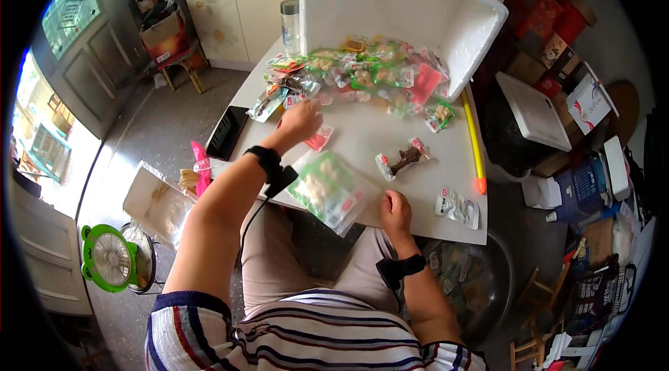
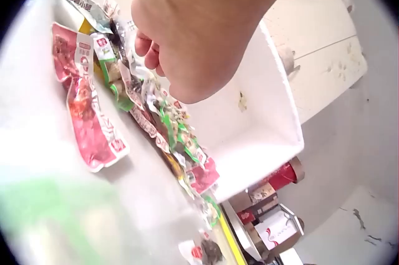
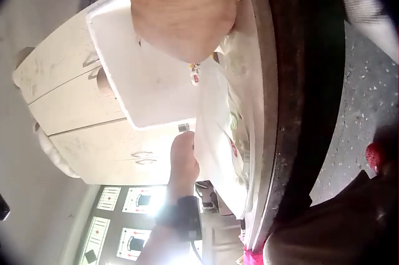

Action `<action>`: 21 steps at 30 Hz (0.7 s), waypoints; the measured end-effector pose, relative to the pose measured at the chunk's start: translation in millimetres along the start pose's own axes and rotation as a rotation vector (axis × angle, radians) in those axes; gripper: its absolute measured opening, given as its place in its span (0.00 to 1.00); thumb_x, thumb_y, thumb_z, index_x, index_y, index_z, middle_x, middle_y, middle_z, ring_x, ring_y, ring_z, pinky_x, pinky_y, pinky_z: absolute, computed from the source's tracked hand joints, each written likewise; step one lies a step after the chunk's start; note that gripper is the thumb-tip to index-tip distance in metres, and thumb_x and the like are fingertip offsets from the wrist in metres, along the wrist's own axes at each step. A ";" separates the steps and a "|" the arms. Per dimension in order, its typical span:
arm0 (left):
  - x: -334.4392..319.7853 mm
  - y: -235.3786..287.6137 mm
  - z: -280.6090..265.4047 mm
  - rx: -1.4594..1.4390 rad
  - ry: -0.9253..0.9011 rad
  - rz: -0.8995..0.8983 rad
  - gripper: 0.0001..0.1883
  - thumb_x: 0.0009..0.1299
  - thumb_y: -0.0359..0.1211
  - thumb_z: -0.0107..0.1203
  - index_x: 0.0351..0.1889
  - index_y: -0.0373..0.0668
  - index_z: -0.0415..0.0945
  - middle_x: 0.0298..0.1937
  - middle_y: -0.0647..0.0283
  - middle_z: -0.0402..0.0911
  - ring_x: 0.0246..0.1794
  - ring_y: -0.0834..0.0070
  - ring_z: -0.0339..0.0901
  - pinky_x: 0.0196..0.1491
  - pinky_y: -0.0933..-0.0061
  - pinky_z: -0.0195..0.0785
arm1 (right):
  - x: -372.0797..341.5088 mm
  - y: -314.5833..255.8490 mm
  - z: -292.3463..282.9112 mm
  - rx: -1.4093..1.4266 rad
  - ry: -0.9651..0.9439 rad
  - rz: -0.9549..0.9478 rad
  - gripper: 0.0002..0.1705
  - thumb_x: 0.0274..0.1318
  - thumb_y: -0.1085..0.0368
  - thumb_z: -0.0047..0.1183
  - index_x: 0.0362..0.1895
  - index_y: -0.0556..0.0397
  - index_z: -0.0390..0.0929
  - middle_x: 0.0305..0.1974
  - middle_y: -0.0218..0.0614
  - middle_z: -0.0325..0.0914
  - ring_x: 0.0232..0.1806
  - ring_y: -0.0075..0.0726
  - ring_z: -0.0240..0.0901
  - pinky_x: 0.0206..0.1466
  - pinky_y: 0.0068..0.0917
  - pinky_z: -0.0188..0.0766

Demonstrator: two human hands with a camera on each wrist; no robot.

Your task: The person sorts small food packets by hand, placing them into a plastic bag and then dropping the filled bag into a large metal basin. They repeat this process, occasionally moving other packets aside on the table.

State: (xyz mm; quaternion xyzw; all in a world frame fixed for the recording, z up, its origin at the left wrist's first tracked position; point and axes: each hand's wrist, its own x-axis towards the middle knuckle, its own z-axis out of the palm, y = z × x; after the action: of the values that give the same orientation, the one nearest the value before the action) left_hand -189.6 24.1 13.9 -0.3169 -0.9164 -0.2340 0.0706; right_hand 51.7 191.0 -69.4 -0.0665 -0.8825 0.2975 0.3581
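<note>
My left hand (image 1: 301, 120) reaches over the near left part of a heap of small sealed food packets (image 1: 362, 77). Its fingers curl down in the left wrist view; its thumb side is hidden, and I cannot tell whether it grips a packet. A red packet (image 1: 319, 137) lies on the table just below this hand. At the front edge, my right hand (image 1: 396, 214) is closed at the right corner of a clear plastic bag (image 1: 341, 197), pinching it. Green and pale packets (image 1: 317, 179) show in the bag, which overhangs the table edge.
A white foam box (image 1: 390, 9) lies tipped behind the heap, beside a clear bottle (image 1: 290, 26). On the right are a brown packet (image 1: 404, 158), a silver packet (image 1: 456, 207), a green packet (image 1: 439, 114) and a yellow stick (image 1: 474, 141). A large basin (image 1: 498, 280) stands below.
</note>
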 end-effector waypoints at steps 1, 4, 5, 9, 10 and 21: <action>10.2 0.8 -4.9 0.012 -0.003 -0.044 0.11 0.57 0.35 0.38 0.29 0.41 0.70 0.33 0.54 0.72 0.36 0.57 0.70 0.38 0.61 0.63 | 0.7 -1.7 -1.5 0.001 -0.017 0.020 0.06 0.41 0.71 0.46 0.29 0.57 0.68 0.26 0.43 0.70 0.28 0.47 0.68 0.31 0.32 0.65; 38.9 -13.2 0.6 0.062 0.033 -0.017 0.11 0.56 0.34 0.38 0.29 0.40 0.71 0.36 0.54 0.71 0.38 0.59 0.69 0.41 0.62 0.63 | 2.3 -3.2 -2.3 0.018 -0.051 0.073 0.06 0.42 0.70 0.44 0.29 0.56 0.69 0.26 0.43 0.70 0.29 0.48 0.67 0.32 0.34 0.64; 47.9 -14.4 4.4 0.075 0.024 -0.032 0.11 0.55 0.34 0.39 0.29 0.40 0.71 0.36 0.55 0.71 0.40 0.59 0.68 0.42 0.63 0.62 | 2.2 -2.3 -3.8 0.020 -0.058 0.090 0.07 0.42 0.69 0.44 0.29 0.56 0.69 0.27 0.43 0.70 0.30 0.49 0.67 0.32 0.35 0.64; 65.3 -8.8 19.9 0.180 0.035 0.054 0.12 0.54 0.34 0.41 0.34 0.43 0.70 0.42 0.59 0.68 0.47 0.63 0.63 0.48 0.64 0.57 | 2.7 -1.7 -4.5 0.073 -0.082 0.112 0.07 0.41 0.70 0.43 0.28 0.57 0.69 0.26 0.43 0.70 0.30 0.48 0.67 0.32 0.35 0.64; 70.3 -9.2 27.3 0.180 0.051 0.077 0.12 0.54 0.34 0.42 0.34 0.43 0.70 0.42 0.59 0.68 0.48 0.63 0.62 0.48 0.64 0.56 | 3.1 -3.0 -5.4 0.080 -0.084 0.119 0.07 0.41 0.70 0.43 0.28 0.57 0.69 0.26 0.44 0.70 0.29 0.48 0.67 0.32 0.35 0.64; 147.8 -28.3 40.2 0.313 0.060 0.082 0.15 0.53 0.34 0.43 0.38 0.48 0.72 0.52 0.59 0.60 0.56 0.63 0.53 0.54 0.61 0.47 | 7.2 -5.8 -9.6 0.113 -0.165 0.164 0.05 0.41 0.71 0.44 0.28 0.57 0.67 0.24 0.43 0.69 0.27 0.49 0.66 0.30 0.36 0.63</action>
State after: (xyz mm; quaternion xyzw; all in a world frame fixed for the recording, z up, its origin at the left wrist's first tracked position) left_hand -322.9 104.5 8.7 -0.3321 -0.9254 -0.0947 0.1561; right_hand 53.4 193.2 -56.4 -0.0934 -0.8824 0.3793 0.2622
